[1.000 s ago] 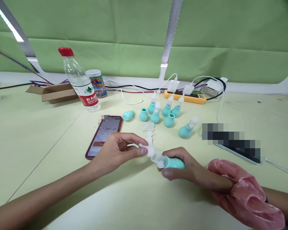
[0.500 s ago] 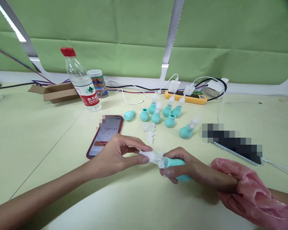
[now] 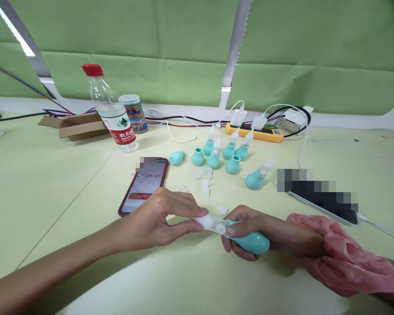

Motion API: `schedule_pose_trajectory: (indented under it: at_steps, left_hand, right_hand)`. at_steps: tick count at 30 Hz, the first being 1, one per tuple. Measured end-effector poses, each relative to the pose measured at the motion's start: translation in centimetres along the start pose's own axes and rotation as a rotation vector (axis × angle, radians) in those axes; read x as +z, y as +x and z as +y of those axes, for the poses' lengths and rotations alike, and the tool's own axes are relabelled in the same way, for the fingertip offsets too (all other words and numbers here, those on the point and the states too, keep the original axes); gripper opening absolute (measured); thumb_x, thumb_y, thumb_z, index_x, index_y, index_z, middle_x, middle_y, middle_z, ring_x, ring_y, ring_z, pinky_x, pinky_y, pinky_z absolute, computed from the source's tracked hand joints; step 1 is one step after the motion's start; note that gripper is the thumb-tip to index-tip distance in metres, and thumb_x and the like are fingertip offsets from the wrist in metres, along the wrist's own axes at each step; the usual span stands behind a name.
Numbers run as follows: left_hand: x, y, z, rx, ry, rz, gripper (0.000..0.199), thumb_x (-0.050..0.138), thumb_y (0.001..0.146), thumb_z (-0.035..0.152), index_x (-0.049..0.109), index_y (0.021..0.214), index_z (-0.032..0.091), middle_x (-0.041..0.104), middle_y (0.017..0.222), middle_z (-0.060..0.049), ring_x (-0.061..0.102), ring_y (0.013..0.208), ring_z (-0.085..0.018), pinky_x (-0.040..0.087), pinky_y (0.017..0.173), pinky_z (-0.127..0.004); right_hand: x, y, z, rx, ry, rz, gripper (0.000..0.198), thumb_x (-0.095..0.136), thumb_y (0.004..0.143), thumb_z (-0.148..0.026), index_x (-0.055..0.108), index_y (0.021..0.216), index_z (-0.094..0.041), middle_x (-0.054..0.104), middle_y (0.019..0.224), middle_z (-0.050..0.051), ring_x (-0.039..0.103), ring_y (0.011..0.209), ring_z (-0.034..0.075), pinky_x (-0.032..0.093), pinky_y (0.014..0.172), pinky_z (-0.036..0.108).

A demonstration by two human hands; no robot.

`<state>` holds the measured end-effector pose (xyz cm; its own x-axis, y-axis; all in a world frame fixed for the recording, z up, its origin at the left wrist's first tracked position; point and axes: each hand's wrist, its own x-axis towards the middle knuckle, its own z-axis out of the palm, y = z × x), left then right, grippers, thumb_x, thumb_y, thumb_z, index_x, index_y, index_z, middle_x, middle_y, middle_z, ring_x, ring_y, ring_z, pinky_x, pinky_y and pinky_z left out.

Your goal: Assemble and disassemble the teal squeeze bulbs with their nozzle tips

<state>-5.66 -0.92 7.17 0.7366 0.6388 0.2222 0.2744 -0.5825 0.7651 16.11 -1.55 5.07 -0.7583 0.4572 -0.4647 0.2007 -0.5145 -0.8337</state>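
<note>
A nasal aspirator with a teal rubber bulb [image 3: 256, 243] lies across both my hands, above the front of the table. My left hand [image 3: 169, 218] pinches its soft white tip [image 3: 205, 220] between thumb and fingers. Around the bulb's neck is wrapped my right hand [image 3: 249, 223], its thumb beside the clear connector [image 3: 219, 227]. Just behind the hands are white tip pieces [image 3: 206, 188] and a small white piece [image 3: 221, 210]. Farther back stand several more aspirators with tips, one of them tilted [image 3: 255, 179], plus open bare bulbs [image 3: 233, 165] and one bulb on its side [image 3: 176, 157].
A phone with a timer [image 3: 144, 186] lies left of the bulbs, a second phone [image 3: 321, 203] at the right. Behind are a water bottle [image 3: 121, 127], a can [image 3: 136, 114], a cardboard box [image 3: 82, 127], and a yellow power strip [image 3: 272, 135] with cables. Pink plastic [image 3: 348, 258] wraps my right forearm.
My right hand has turned, and the bulb's rounded end now shows more below it. My left fingers have shifted slightly right along the white tip.
</note>
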Motion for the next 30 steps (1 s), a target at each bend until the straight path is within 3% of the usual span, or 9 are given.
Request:
schedule_pose_trajectory:
  at_steps: [7, 15, 30]
  left_hand:
    - [0.01, 0.17, 0.22, -0.044, -0.179, 0.028, 0.027, 0.059, 0.072, 0.016, 0.064, 0.096, 0.028, 0.069, 0.081, -0.001, 0.062, 0.070, -0.014, 0.050, 0.064, -0.025]
    - [-0.11, 0.28, -0.03, -0.222, -0.292, -0.030, 0.021, 0.061, 0.070, 0.020, 0.066, 0.090, 0.025, 0.066, 0.093, -0.001, 0.064, 0.081, -0.019, 0.054, 0.070, -0.028]
    - [0.07, 0.14, 0.50, -0.217, -0.322, 0.008, 0.022, 0.063, 0.068, 0.019, 0.066, 0.090, 0.023, 0.066, 0.093, -0.002, 0.064, 0.081, -0.020, 0.054, 0.072, -0.029]
  right_hand:
    - [0.65, -0.62, 0.00, -0.023, -0.041, 0.052, 0.028, 0.052, 0.077, -0.037, 0.057, 0.069, -0.010, 0.047, 0.047, -0.003, 0.038, 0.044, 0.005, 0.025, 0.045, 0.019]
    - [0.85, -0.88, -0.28, 0.013, -0.088, 0.104, 0.029, 0.055, 0.074, -0.040, 0.057, 0.068, -0.011, 0.048, 0.049, -0.003, 0.040, 0.048, 0.006, 0.027, 0.049, 0.020]
    - [0.42, -0.76, -0.02, -0.022, -0.097, 0.036, 0.028, 0.055, 0.074, -0.039, 0.057, 0.069, -0.011, 0.050, 0.050, -0.002, 0.043, 0.048, 0.006, 0.028, 0.048, 0.019]
